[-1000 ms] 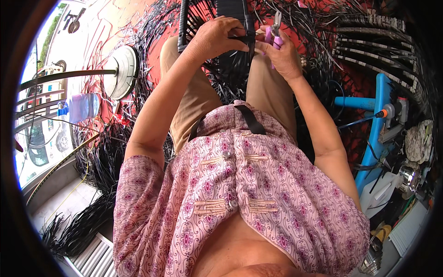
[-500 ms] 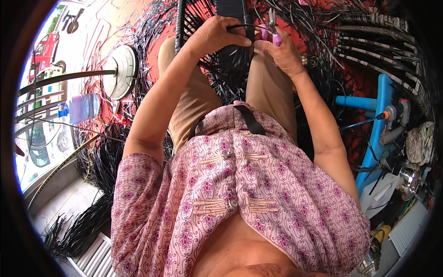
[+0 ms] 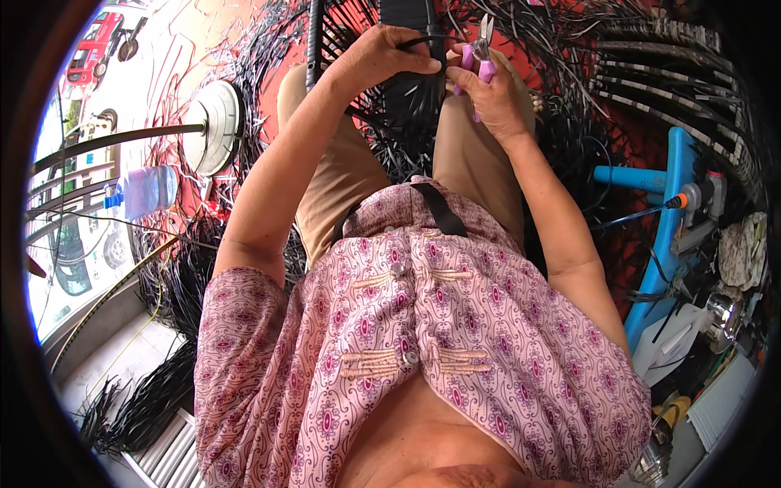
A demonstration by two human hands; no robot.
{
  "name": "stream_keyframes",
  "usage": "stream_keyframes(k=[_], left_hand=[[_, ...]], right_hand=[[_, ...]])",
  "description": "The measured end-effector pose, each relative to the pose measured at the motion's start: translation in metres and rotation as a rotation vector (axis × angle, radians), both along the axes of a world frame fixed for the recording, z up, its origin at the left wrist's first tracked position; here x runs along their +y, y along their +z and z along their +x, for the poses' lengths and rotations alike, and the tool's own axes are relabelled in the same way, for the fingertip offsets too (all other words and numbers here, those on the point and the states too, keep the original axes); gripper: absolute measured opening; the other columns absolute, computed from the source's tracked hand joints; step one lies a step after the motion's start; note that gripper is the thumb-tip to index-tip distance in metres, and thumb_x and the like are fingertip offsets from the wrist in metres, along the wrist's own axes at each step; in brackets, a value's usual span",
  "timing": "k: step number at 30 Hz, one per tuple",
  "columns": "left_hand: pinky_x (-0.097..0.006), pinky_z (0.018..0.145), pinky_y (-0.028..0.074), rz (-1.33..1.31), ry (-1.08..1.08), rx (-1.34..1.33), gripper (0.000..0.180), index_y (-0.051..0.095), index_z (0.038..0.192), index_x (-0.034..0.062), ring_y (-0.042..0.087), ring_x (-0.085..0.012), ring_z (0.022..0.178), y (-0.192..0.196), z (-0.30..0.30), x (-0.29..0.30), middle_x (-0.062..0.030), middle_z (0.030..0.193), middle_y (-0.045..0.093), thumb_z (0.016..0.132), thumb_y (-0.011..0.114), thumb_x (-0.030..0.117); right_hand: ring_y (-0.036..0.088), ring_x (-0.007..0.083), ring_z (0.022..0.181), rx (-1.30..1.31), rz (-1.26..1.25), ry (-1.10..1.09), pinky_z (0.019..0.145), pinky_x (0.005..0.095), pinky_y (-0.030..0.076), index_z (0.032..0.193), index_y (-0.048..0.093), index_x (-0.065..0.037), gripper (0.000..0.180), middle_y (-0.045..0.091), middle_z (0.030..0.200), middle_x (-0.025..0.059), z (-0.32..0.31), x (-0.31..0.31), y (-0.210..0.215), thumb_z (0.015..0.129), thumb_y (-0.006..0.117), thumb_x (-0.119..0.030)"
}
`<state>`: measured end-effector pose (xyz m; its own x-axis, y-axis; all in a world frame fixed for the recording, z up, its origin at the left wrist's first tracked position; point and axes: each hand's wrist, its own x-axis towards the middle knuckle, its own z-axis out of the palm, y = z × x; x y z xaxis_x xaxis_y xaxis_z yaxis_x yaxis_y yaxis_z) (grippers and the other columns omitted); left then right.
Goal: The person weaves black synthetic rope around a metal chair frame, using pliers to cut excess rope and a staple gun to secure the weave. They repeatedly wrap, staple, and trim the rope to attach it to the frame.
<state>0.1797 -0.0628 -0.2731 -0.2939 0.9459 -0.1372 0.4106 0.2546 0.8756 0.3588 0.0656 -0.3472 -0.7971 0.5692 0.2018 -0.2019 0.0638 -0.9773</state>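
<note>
My left hand (image 3: 389, 55) is at the upper middle, its fingers and thumb closed on a black plastic strip (image 3: 426, 38) that curves right toward my other hand. My right hand (image 3: 498, 99) is wrapped round a pair of scissors (image 3: 486, 71) with lilac handles, its metal blades pointing up and away from me. The two thumbs are close together but apart. Beneath my hands, between my knees, lies a black woven panel (image 3: 403, 15) on a dark frame (image 3: 315, 41), with many loose strip ends hanging toward me.
Cut black strips litter the red floor. At left are a round pale base (image 3: 210, 128) with a pole and a clear water bottle (image 3: 151, 191). A blue stool (image 3: 667, 211) with a grey tool (image 3: 701, 198) is at right, near curved dark frames (image 3: 671, 89).
The scissors and my right hand have shifted slightly, blades tipping a little right. My left thumb has drawn a little away from my right thumb, and the strip still runs from my left hand.
</note>
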Motion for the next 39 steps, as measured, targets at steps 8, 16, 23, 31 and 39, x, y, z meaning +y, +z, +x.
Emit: stream_keyframes(k=[8,16,23,31,39], left_hand=[[-0.024,0.070,0.048,0.505,0.431,-0.805,0.032,0.074,0.112,0.0054,0.060,-0.0098,0.076,0.008,-0.029,-0.003,0.0000,0.084,0.067,0.105,0.058,0.032],[-0.022,0.059,0.045,0.174,0.517,-0.148,0.038,0.073,0.113,0.0015,0.059,-0.0084,0.069,0.031,-0.083,-0.018,-0.0022,0.086,0.068,0.105,0.059,0.036],[-0.025,0.066,0.053,0.365,0.083,-0.494,0.038,0.071,0.120,0.0018,0.066,-0.0121,0.075,0.104,-0.009,0.112,-0.0053,0.091,0.072,0.107,0.053,0.033],[-0.033,0.088,0.056,0.779,-0.422,-0.321,0.074,0.046,0.147,-0.0100,0.069,-0.0249,0.106,0.223,0.141,0.153,-0.0208,0.128,0.066,0.099,0.070,0.041],[-0.040,0.073,0.056,0.550,-0.061,1.101,0.020,0.079,0.097,0.0140,0.072,-0.0250,0.084,0.017,-0.083,0.010,-0.0067,0.098,0.076,0.087,0.066,0.024]], right_hand=[[0.066,0.0226,0.101,0.103,-0.536,-0.013,0.094,0.0382,0.053,0.134,0.056,0.001,0.044,0.067,0.111,0.0116,0.026,-0.007,-0.004,0.098,0.068,-0.023],[0.057,0.0358,0.130,0.140,-0.694,-0.146,0.114,0.0500,0.041,0.145,0.046,0.000,0.067,0.060,0.136,0.0216,0.096,-0.017,-0.002,0.102,0.057,-0.051],[0.065,0.0294,0.120,0.088,-0.777,-0.245,0.103,0.0463,0.052,0.140,0.050,-0.001,0.071,0.065,0.129,0.0187,0.116,-0.035,-0.005,0.099,0.061,-0.058],[0.067,0.0224,0.108,0.312,-0.551,-0.285,0.096,0.0402,0.053,0.129,0.057,-0.006,0.053,0.067,0.115,0.0097,0.177,-0.021,0.043,0.096,0.065,-0.047],[0.060,0.0374,0.123,-0.123,0.249,-0.828,0.108,0.0505,0.045,0.136,0.055,0.002,0.060,0.063,0.129,0.0231,0.238,0.045,0.116,0.095,0.058,-0.041]])
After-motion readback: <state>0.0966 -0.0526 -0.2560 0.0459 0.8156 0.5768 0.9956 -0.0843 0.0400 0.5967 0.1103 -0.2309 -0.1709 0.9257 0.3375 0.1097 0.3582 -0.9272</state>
